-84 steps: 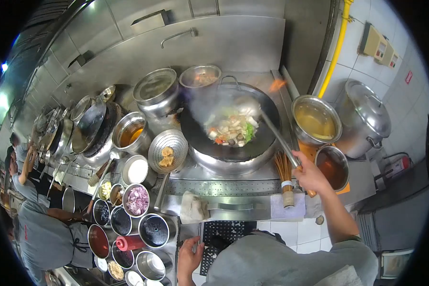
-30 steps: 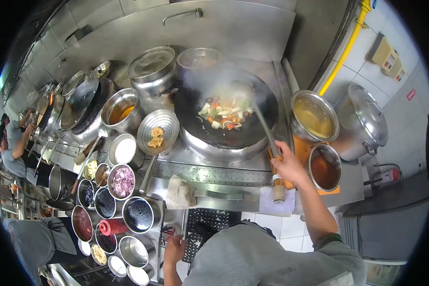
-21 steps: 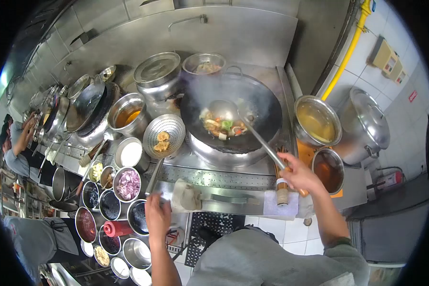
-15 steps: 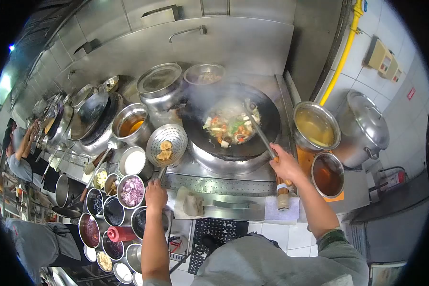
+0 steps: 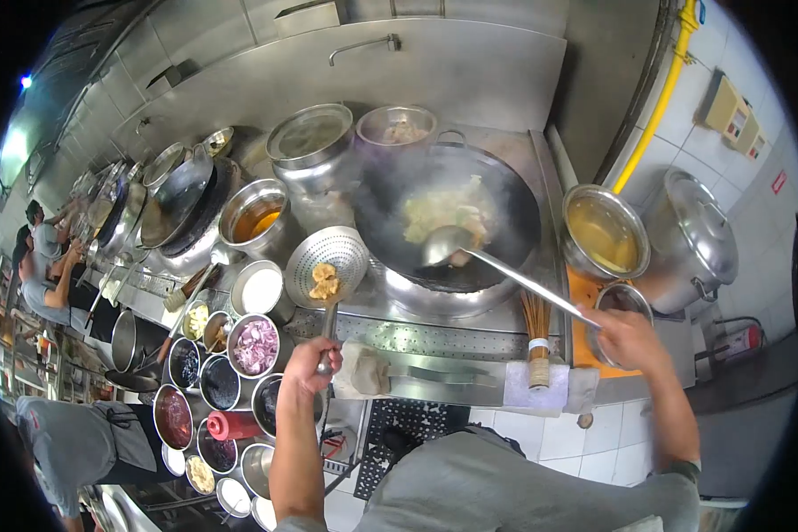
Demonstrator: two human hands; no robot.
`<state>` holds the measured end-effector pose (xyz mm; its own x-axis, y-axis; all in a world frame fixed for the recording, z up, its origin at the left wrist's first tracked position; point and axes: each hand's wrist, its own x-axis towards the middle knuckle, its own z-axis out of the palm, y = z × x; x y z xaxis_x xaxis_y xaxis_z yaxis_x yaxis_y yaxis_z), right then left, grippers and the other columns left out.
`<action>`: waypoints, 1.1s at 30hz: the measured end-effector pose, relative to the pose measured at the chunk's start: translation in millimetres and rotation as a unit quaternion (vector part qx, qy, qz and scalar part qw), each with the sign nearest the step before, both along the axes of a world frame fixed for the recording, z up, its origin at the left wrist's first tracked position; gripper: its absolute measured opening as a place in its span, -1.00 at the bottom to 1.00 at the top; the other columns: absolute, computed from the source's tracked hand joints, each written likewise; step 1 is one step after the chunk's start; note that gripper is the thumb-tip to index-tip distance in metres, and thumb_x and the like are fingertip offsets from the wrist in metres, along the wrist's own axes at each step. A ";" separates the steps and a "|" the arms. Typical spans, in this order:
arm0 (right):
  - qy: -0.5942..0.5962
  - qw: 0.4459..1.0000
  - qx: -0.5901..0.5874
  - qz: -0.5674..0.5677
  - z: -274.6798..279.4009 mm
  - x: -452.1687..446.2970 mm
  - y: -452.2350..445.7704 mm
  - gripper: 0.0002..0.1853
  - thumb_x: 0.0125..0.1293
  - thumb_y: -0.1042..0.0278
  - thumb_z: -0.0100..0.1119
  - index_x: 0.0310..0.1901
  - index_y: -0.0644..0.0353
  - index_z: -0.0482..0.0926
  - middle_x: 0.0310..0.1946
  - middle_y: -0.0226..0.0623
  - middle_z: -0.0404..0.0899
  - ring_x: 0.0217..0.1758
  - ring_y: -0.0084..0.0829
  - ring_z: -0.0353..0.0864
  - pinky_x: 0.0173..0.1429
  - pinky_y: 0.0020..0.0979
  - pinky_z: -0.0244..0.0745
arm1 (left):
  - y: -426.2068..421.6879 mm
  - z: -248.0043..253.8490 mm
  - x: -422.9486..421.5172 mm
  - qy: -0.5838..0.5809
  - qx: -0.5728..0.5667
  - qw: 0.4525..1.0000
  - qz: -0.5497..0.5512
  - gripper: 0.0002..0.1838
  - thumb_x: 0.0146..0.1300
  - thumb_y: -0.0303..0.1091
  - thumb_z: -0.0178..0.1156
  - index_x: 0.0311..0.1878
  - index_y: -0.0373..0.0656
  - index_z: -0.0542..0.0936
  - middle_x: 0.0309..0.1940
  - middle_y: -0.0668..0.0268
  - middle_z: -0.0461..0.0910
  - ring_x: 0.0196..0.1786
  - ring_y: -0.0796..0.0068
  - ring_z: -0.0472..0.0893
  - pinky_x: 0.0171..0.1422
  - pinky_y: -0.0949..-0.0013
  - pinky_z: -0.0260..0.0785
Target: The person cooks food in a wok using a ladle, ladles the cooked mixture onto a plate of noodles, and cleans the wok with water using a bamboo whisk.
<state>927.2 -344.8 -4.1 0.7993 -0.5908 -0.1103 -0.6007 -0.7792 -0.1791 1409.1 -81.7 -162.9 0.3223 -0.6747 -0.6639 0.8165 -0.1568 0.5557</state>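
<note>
My left hand (image 5: 314,363) is closed around the handle of a perforated skimmer (image 5: 332,248), held level just left of the wok. Some golden-brown fried pieces (image 5: 324,282) lie in the skimmer. In my right hand (image 5: 631,339) is the long handle of a steel ladle (image 5: 449,246), whose bowl rests in the near part of a dark wok (image 5: 514,208). Chopped vegetables (image 5: 439,211) sit in the wok, blurred by steam and partly hidden behind the ladle bowl.
Left of the skimmer stand several containers, including chopped purple onion (image 5: 255,346) and a red squeeze bottle (image 5: 232,426). A pot of orange liquid (image 5: 255,217) is behind them. Right of the wok are a bamboo brush (image 5: 538,341) and a pot of yellowish liquid (image 5: 605,235). Co-workers (image 5: 84,443) stand at left.
The ladle has swung from the wok's far side to its near side as my right hand moved right and lower. My left hand still grips the skimmer. The view has shifted slightly.
</note>
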 end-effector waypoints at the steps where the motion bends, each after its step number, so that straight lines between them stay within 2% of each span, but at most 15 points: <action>1: -0.017 1.000 0.000 0.003 7.2 -7.1 -2.2 -0.35 0.16 0.47 0.15 0.36 -0.05 0.45 -0.17 -0.07 0.67 -0.27 -0.02 0.66 -0.12 -0.10 0.57 | 6.7 10.8 -12.0 -0.036 0.006 0.999 0.003 -0.95 0.25 -0.56 0.10 -0.28 -0.30 0.43 -0.43 0.25 0.46 -0.49 0.51 0.48 -0.47 0.43 0.36; 3: -0.051 0.999 0.003 0.004 16.4 -21.4 -1.1 -0.37 0.16 0.49 0.16 0.34 -0.02 0.48 -0.17 -0.10 0.68 -0.27 -0.04 0.66 -0.13 -0.15 0.57 | 23.2 22.2 -27.2 -0.084 0.010 0.996 0.001 -0.91 0.23 -0.56 0.12 -0.23 -0.28 0.43 -0.44 0.26 0.47 -0.50 0.50 0.49 -0.48 0.39 0.38; 6: -0.128 0.976 0.176 -0.016 29.6 -37.5 2.4 -0.40 0.18 0.51 0.17 0.32 0.01 0.49 -0.23 -0.10 0.67 -0.30 -0.07 0.65 -0.16 -0.22 0.54 | 46.5 55.8 -53.2 -0.169 0.048 0.984 -0.027 -0.85 0.21 -0.57 0.13 -0.16 -0.28 0.43 -0.44 0.27 0.47 -0.52 0.49 0.48 -0.51 0.39 0.38; 9: -0.120 0.969 0.214 -0.034 24.9 -32.7 0.1 -0.41 0.20 0.49 0.19 0.33 0.03 0.48 -0.21 -0.08 0.67 -0.30 -0.09 0.65 -0.12 -0.30 0.54 | 66.7 74.2 -63.9 -0.181 0.019 0.983 -0.004 -0.73 0.19 -0.57 0.12 -0.02 -0.28 0.44 -0.49 0.31 0.45 -0.58 0.50 0.45 -0.58 0.40 0.35; 12: -0.043 0.976 0.167 -0.135 0.1 1.5 -3.5 -0.39 0.21 0.48 0.21 0.35 0.02 0.46 -0.20 -0.01 0.67 -0.26 -0.05 0.66 -0.07 -0.27 0.54 | 64.6 108.6 -72.4 -0.270 0.042 0.962 -0.018 -0.72 0.20 -0.57 0.11 -0.01 -0.25 0.44 -0.50 0.32 0.44 -0.58 0.52 0.45 -0.57 0.40 0.36; 15: -0.130 0.949 0.191 -0.215 -23.0 20.4 -2.7 -0.38 0.23 0.47 0.21 0.37 0.00 0.42 -0.26 0.03 0.67 -0.28 0.01 0.64 -0.08 -0.19 0.53 | 48.9 124.1 -67.2 -0.310 0.030 0.949 -0.045 -0.58 0.20 -0.57 0.10 0.16 -0.25 0.43 -0.48 0.35 0.44 -0.56 0.55 0.46 -0.57 0.42 0.36; 18: -0.299 0.940 0.047 -0.157 -78.5 41.4 -17.9 -0.36 0.25 0.45 0.21 0.39 0.02 0.36 -0.32 0.10 0.64 -0.28 0.08 0.63 -0.09 -0.11 0.51 | 17.8 131.1 -62.8 -0.339 0.014 0.937 -0.082 -0.56 0.17 -0.56 0.13 0.17 -0.31 0.44 -0.48 0.37 0.43 -0.59 0.57 0.45 -0.59 0.45 0.34; 21: -0.249 0.945 0.024 -0.210 -99.2 83.8 -42.6 -0.34 0.25 0.45 0.22 0.41 0.07 0.31 -0.35 -0.02 0.65 -0.41 -0.10 0.65 -0.23 -0.20 0.53 | -26.9 132.2 -57.2 -0.353 0.005 0.928 -0.119 -0.52 0.18 -0.56 0.15 0.21 -0.30 0.43 -0.48 0.38 0.43 -0.56 0.56 0.47 -0.55 0.44 0.35; 24: -0.290 0.836 0.400 -0.237 -81.0 88.1 -56.4 -0.34 0.25 0.44 0.23 0.40 0.11 0.31 -0.41 -0.23 0.62 -0.51 -0.39 0.59 -0.39 -0.35 0.49 | -70.6 117.6 -48.9 -0.383 0.004 0.912 -0.150 -0.55 0.17 -0.54 0.17 0.16 -0.32 0.44 -0.47 0.35 0.45 -0.55 0.55 0.47 -0.55 0.42 0.36; 25: -0.298 0.813 0.452 -0.215 -76.8 77.0 -53.3 -0.30 0.27 0.46 0.21 0.45 0.18 0.23 -0.35 -0.30 0.58 -0.59 -0.60 0.46 -0.54 -0.48 0.31 | -82.8 111.0 -46.9 -0.404 0.006 0.901 -0.155 -0.56 0.17 -0.53 0.18 0.15 -0.32 0.43 -0.45 0.32 0.47 -0.54 0.55 0.49 -0.54 0.42 0.37; 26: -0.293 0.829 0.421 -0.224 -67.4 67.9 -42.0 -0.30 0.26 0.46 0.22 0.45 0.16 0.25 -0.35 -0.28 0.59 -0.57 -0.55 0.49 -0.49 -0.45 0.36 | -94.2 109.6 -45.2 -0.426 0.007 0.891 -0.157 -0.56 0.16 -0.52 0.19 0.14 -0.33 0.43 -0.44 0.29 0.49 -0.53 0.55 0.50 -0.53 0.41 0.38; 29: -0.253 0.900 0.281 -0.218 -39.8 36.0 -5.8 -0.31 0.24 0.46 0.23 0.44 0.06 0.31 -0.37 -0.22 0.61 -0.54 -0.38 0.54 -0.38 -0.37 0.47 | -115.7 111.8 -48.0 -0.577 0.091 0.786 -0.200 -0.41 0.12 -0.50 0.20 0.28 -0.32 0.38 -0.35 0.07 0.59 -0.39 0.25 0.65 -0.32 0.19 0.52; 31: -0.221 0.956 0.105 -0.164 -31.4 15.7 -1.9 -0.32 0.23 0.44 0.23 0.43 -0.05 0.35 -0.39 -0.17 0.62 -0.55 -0.27 0.53 -0.33 -0.31 0.50 | -122.8 94.9 -40.7 -0.754 0.069 0.638 -0.143 -0.30 0.10 -0.50 0.19 0.38 -0.27 0.31 -0.29 -0.07 0.62 -0.23 0.02 0.66 -0.11 0.07 0.52; 32: -0.216 0.962 0.052 -0.157 -32.9 3.6 -5.1 -0.32 0.21 0.45 0.24 0.42 -0.11 0.38 -0.39 -0.05 0.60 -0.46 -0.09 0.55 -0.16 -0.23 0.52 | -126.4 90.2 -38.4 -0.827 0.054 0.549 -0.112 -0.24 0.09 -0.51 0.18 0.44 -0.25 0.28 -0.26 -0.13 0.63 -0.16 -0.10 0.67 0.00 0.01 0.51; 33: -0.192 0.962 0.080 -0.178 -16.9 2.1 -1.8 -0.32 0.20 0.47 0.24 0.41 -0.08 0.39 -0.37 -0.03 0.60 -0.37 -0.07 0.58 -0.11 -0.21 0.50 | -128.7 106.5 -44.0 -0.787 0.096 0.593 -0.140 -0.16 0.09 -0.52 0.16 0.52 -0.18 0.18 -0.12 -0.19 0.61 0.01 -0.29 0.57 0.19 -0.09 0.40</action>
<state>929.3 -346.6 -20.9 0.5491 -0.8348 0.0400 -0.6898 -0.4797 -0.5423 1365.1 -210.4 -56.4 0.5379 -0.8091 0.2368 -0.7633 -0.3481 0.5442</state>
